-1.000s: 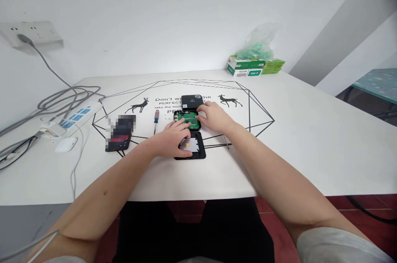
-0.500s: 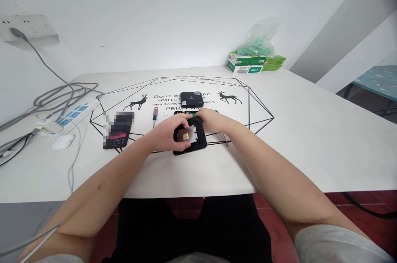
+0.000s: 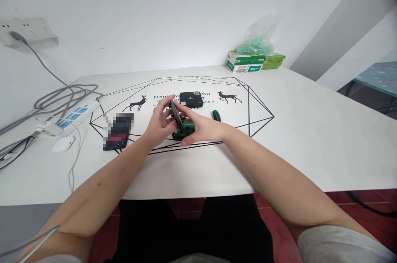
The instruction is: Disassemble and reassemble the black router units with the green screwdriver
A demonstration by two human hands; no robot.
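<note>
Left hand [image 3: 156,128] and right hand [image 3: 205,127]: fingers clamped on tilted black panel [image 3: 178,118], seemingly at its edges; a slip could strike the green board [image 3: 188,124].

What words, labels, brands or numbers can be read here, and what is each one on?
"Don", rest of the word unclear: white tabletop
"the": same tabletop, upper line
"ake it": same tabletop, start covered
Too small or blurred: logo and label on the black box; print on the green-and-white boxes
Phone: pixelated, nothing legible
</note>
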